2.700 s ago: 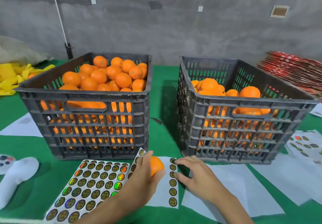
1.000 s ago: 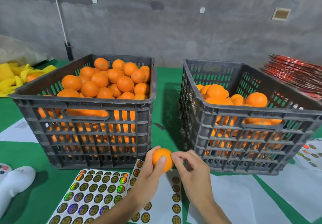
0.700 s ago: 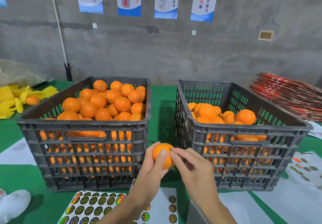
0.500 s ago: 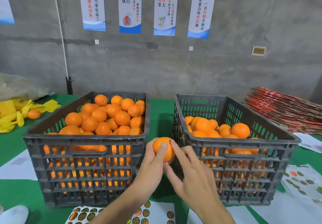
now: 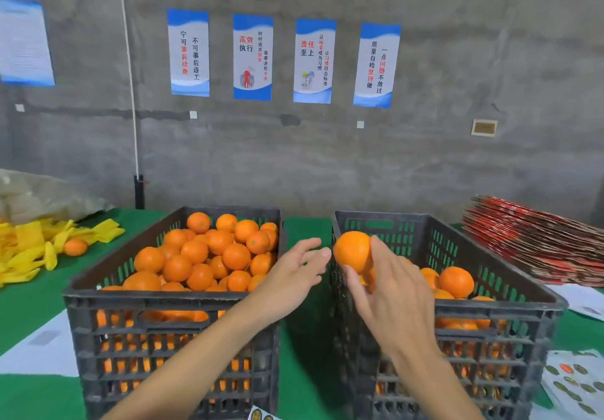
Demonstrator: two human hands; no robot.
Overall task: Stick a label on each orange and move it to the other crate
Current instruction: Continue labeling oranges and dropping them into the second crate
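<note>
Head view: grey concrete wall (image 5: 457,164) across the back, hung with four blue-and-white posters (image 5: 253,58) in a row. Below, green table (image 5: 32,302) carrying two dark slatted crates side by side. Left crate (image 5: 98,308) heaped with oranges (image 5: 209,256) nearly to the rim; right crate (image 5: 536,308) holding a lower pile (image 5: 456,282). Far right, a slanted stack of red flat cartons (image 5: 536,243); far left, a scatter of yellow wrappers (image 5: 29,249) with one stray orange (image 5: 75,247) among them. Right hand (image 5: 392,292) raised over the near left corner of the right crate, fingers closed around a single orange (image 5: 352,251) held above the rim. Left hand (image 5: 291,275) empty, fingers spread loosely, over the gap between the crates, fingertips just beside the held fruit, apart from it. Sticker sheet (image 5: 575,383) at the lower right edge, partly cut off; label on the held orange not discernible.
</note>
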